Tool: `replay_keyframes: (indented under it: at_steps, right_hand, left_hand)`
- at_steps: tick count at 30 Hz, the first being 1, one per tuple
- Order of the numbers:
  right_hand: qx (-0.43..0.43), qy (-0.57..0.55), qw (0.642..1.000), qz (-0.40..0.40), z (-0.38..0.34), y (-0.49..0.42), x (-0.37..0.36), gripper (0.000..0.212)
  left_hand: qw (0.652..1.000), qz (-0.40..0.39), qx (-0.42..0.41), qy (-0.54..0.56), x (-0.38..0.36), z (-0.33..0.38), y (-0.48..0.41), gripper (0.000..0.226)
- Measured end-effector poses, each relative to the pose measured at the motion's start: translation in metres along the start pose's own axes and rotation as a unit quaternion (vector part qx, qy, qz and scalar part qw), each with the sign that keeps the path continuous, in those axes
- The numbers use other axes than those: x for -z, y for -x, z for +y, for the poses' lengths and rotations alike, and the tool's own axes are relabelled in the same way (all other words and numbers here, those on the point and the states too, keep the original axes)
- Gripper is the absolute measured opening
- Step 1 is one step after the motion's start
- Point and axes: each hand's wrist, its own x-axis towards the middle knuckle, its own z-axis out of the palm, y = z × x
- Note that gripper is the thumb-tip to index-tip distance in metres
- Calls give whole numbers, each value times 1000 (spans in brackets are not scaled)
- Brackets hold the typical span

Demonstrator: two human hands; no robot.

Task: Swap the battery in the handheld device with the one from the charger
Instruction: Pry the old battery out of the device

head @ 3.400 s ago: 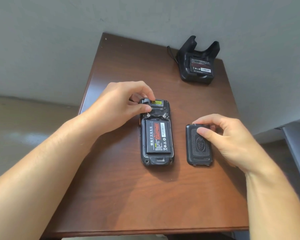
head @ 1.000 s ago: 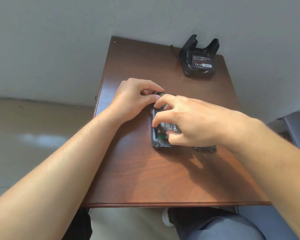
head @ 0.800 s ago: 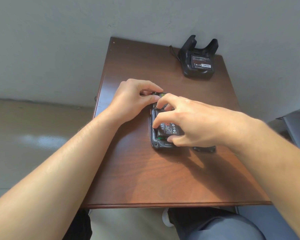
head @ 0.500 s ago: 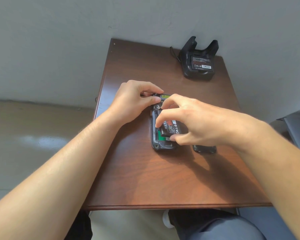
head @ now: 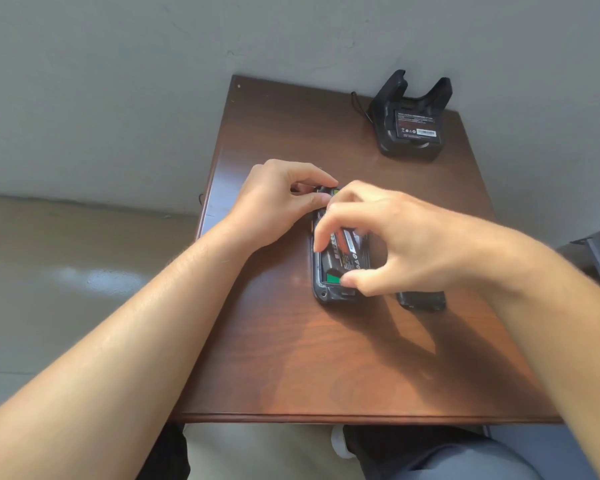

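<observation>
The right hand (head: 406, 244) has its fingers (head: 329, 226) and thumb closed on the battery (head: 343, 252), index at the battery's far-left edge, thumb tip at its near edge by a green patch (head: 333, 279) in the bay. The battery is tilted, its near end raised out of the device (head: 329, 289), and more of the green bay floor and the orange label shows than half a second ago, when the battery sat lower; a second ago it lay almost flat in the bay.

The left hand (head: 281, 202) stays where it was, fingers closed on the top end of the device, thumb on its left edge, pinning it to the worktop (head: 291, 358). The device lies face down at mid-frame, long axis running up the picture, unmoved since the earlier frames.

Just right of the device, mostly hidden under the right hand, lies the back cover (head: 421, 301), only its near end visible; it has not shifted.

In the upper right of the frame the charger (head: 409, 123) stands at the far right corner of the worktop, well apart from the hands, with the second battery (head: 415, 125) still seated in it, label up. A thin black cord (head: 359, 105) leaves the charger's left side.

Below the worktop's near edge, at the bottom of the frame, a knee in grey cloth (head: 465, 459) shows.
</observation>
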Motion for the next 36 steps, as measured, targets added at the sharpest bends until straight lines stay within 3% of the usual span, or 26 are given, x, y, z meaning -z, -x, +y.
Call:
replay_keyframes:
  at_steps: [6,11,16,22,31,36]
  right_hand:
    - [-35,-131,978,158,18,20,14,40]
    - [-224,-118,927,277,43,27,8,30]
    - [-399,-36,876,269,46,12,-2,35]
    - [-432,28,866,249,43,-22,-21,54]
    - [-427,43,870,244,46,-24,-27,54]
    - [-430,52,881,190,47,-22,-17,57]
  left_hand:
    - [1000,-6,0,-4,0,0,-3,20]
    - [1000,0,15,6,-2,0,-3,19]
    - [1000,2,7,7,-9,3,-7,20]
    - [1000,7,20,7,-4,-1,-1,20]
    - [1000,2,26,8,-1,4,-1,19]
    - [1000,5,18,1,-1,2,-3,19]
